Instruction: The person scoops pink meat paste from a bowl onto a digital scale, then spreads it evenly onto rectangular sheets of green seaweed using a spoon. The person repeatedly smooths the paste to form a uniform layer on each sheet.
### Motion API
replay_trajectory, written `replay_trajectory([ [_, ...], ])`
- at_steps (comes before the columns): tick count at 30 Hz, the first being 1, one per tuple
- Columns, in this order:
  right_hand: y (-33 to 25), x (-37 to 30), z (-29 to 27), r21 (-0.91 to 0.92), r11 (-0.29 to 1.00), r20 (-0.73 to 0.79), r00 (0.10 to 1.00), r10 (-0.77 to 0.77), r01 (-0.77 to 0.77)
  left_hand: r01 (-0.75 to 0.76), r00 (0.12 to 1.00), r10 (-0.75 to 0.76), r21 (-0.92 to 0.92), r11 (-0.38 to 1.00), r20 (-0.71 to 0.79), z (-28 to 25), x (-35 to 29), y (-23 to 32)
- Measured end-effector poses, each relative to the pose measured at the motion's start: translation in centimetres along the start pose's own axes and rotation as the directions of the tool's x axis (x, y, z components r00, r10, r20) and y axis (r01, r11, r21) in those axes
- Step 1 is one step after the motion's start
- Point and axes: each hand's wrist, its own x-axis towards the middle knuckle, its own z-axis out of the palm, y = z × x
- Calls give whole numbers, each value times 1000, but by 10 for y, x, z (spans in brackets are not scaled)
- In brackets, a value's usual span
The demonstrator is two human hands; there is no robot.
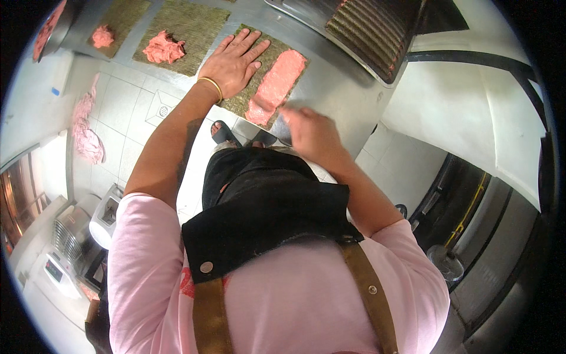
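Note:
My left hand lies flat with spread fingers on the left part of a dark green seaweed sheet. A long strip of smooth pink minced paste covers the sheet's right side. My right hand is curled at the near end of the strip, slightly smeared by motion. It grips what looks like a thin flat spreading blade, pressed against the paste; its handle is hidden in my fingers. Left of my left hand, another seaweed sheet carries a rough lump of pink paste.
Farther left, a third seaweed sheet bears a smaller paste lump. A metal bowl with pink paste stands at the far left edge. At the back right, a tray holds stacked seaweed sheets. All rest on a metal table.

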Motion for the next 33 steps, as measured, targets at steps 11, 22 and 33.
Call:
replay_trajectory([
  [11, 20, 10, -7, -83, 997, -1, 1000, 5, -5, -22, 998, 20, -30, 999, -56, 2, 0, -1],
  [22, 10, -14, -1, -45, 997, 73, 995, -65, 68, -17, 999, 15, -36, 999, -42, -3, 0, 0],
  [33, 24, -18, -2, 99, 989, 43, 992, -118, 113, -8, 1000, 7, -56, 998, -20, -6, 1, 1],
])
